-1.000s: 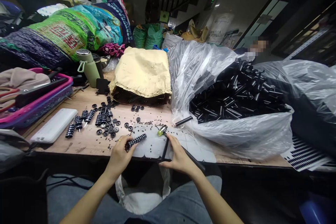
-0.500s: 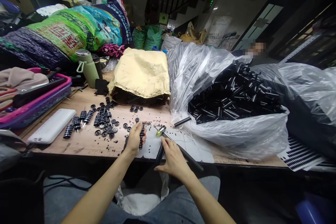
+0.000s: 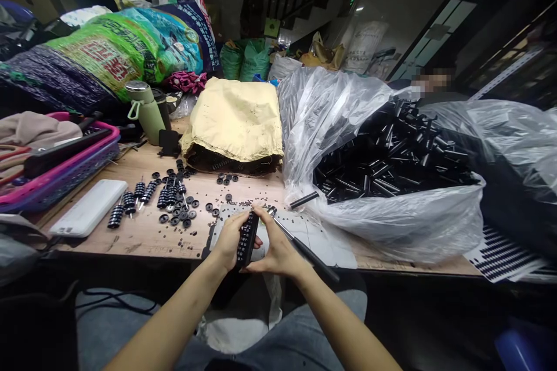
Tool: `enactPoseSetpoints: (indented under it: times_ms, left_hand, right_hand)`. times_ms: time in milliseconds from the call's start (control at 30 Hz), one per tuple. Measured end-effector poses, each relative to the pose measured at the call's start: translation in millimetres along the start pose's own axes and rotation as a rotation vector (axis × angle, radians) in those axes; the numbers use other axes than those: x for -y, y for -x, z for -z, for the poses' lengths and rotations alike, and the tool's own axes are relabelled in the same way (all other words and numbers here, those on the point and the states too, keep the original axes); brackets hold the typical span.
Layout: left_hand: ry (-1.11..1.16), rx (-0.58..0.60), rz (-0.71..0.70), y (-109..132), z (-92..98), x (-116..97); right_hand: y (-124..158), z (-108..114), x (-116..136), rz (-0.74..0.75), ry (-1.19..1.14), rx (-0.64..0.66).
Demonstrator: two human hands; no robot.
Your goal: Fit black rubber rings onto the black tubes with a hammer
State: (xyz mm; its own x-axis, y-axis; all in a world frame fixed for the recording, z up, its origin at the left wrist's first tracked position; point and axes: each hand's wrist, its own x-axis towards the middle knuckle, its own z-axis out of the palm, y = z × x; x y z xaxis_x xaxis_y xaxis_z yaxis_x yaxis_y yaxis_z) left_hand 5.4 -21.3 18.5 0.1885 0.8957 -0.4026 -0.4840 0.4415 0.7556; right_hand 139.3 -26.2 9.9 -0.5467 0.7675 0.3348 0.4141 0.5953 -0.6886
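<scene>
Both my hands meet over the table's front edge. My left hand is closed round a short black ribbed rod held nearly upright. My right hand is closed on the same rod from the right, fingers pinched at its top end. A long thin black rod with a metal tip lies on the white sheet just right of my right hand. Several more ribbed pieces and loose black washers lie scattered to the left.
A big clear plastic bag of black tubes fills the right side. A yellow sack, a green flask, a white slab-shaped box and a pink basket stand behind and left. A person sits beyond the bag.
My right hand left the long rod lying on the table and came over to the ribbed rod. My left hand turned that rod upright and drew it toward the table edge.
</scene>
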Motion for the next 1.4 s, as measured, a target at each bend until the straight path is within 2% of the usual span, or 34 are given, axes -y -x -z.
enactPoseSetpoints:
  times_ms: [133,267,333,400,533,567,633,700,767,833,900,967,1067,1133,1233,1300,1400]
  left_hand:
    - [-0.017,-0.006,0.026,0,-1.8,0]
    - [-0.042,-0.014,0.09,-7,0.5,2]
    - [-0.109,-0.004,0.076,-11,4.3,6]
    - [-0.304,-0.017,-0.057,-13,10.0,13]
    - [-1.032,-0.082,-0.615,-14,23.7,37]
    - [-1.197,-0.083,-0.717,-15,27.2,42]
    - [-1.436,-0.062,-0.838,-17,34.6,50]
    - [-1.578,-0.013,-0.911,-21,42.9,52]
    - [-1.658,0.032,-0.98,-26,51.6,49]
    - [-1.712,0.072,-1.037,-30,58.7,44]
    - [-1.771,0.089,-1.061,-30,62.4,38]
    - [-1.832,0.082,-1.067,-28,62.9,34]
    - [-1.896,0.064,-1.069,-23,60.4,30]
    - [-1.923,0.051,-1.057,-21,57.8,30]
    - [-1.95,0.012,-1.01,-19,50.3,38]
    - [-1.95,-0.012,-0.987,-18,42.4,48]
    - [-1.94,-0.009,-0.969,-18,32.2,66]
  right_hand:
    - [3,-3,-3,-0.067,-0.065,0.035]
    - [2,-7,-2,-0.13,-0.086,0.016]
    - [2,-11,-3,-0.177,-0.058,0.005]
    - [3,-19,-7,-0.219,-0.006,-0.022]
    - [6,-38,-20,-0.266,0.156,-0.133]
    - [8,-41,-23,-0.271,0.2,-0.148]
    - [15,-40,-29,-0.278,0.288,-0.149]
    - [26,-28,-34,-0.346,0.409,-0.169]
    - [40,-9,-38,-0.487,0.566,-0.202]
    - [53,12,-39,-0.637,0.677,-0.176]
    - [61,28,-32,-0.72,0.655,-0.098]
    - [63,34,-20,-0.729,0.539,-0.09]
    - [63,26,-4,-0.673,0.42,-0.179]
    - [62,18,1,-0.671,0.453,-0.137]
    - [60,16,6,-0.706,0.516,-0.004]
    - [53,20,16,-0.68,0.483,-0.043]
    - [39,18,37,-0.559,0.392,-0.145]
